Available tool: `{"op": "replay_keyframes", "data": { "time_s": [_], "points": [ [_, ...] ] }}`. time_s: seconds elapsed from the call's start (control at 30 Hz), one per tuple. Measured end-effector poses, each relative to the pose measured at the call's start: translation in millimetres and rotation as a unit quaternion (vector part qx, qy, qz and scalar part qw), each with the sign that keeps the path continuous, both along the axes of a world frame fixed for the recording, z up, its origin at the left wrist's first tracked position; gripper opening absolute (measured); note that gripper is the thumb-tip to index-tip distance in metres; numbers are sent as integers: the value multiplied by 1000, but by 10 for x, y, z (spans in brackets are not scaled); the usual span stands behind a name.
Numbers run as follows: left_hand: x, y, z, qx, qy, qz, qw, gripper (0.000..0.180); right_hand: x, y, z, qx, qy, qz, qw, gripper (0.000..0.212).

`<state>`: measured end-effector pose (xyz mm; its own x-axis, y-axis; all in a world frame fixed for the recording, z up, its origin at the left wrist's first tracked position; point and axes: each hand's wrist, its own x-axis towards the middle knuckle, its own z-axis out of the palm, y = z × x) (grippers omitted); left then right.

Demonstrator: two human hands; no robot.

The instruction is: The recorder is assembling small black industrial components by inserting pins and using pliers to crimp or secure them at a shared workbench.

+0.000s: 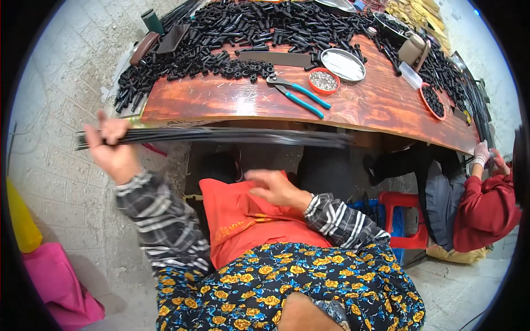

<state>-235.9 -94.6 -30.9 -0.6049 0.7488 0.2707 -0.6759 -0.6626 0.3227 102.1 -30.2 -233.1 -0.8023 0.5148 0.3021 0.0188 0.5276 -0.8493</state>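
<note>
My left hand is wrapped round one end of a bundle of thin black rods. The bundle stretches sideways to the right, just in front of the table's near edge, and its far end is blurred. Over the red cloth on my lap, my right hand hovers with its fingers stretched out, holding nothing and apart from the rods. Teal-handled pliers lie with their jaws apart on the wooden table, beyond the bundle.
Black tubular parts are heaped across the table's far side. A red dish of small metal pieces stands beside a white tray. At right, a co-worker in a red sleeve sits near a red stool.
</note>
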Motion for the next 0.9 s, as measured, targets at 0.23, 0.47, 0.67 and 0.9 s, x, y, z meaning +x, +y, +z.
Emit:
{"op": "replay_keyframes", "data": {
  "time_s": [0.23, 0.47, 0.67, 0.9],
  "points": [
    [1624, 431, -1097, -233, -59, -134, 961, 59, 58, 347, 1208, 2, 236, 35, 971, 36],
    [1909, 16, -1261, -434, 426, -295, 737, 41, 323, 437, 1181, -142, -10, -75, 987, 9],
    [1957, 370, -416, -228, 420, -44, 877, 58, 183, 320, 1190, -110, -112, 43, 987, 19],
    [2199, 604, 97, -164, 367, -36, 915, 54, 78, 280, 934, -162, -143, 62, 974, 24]
  ]
}}
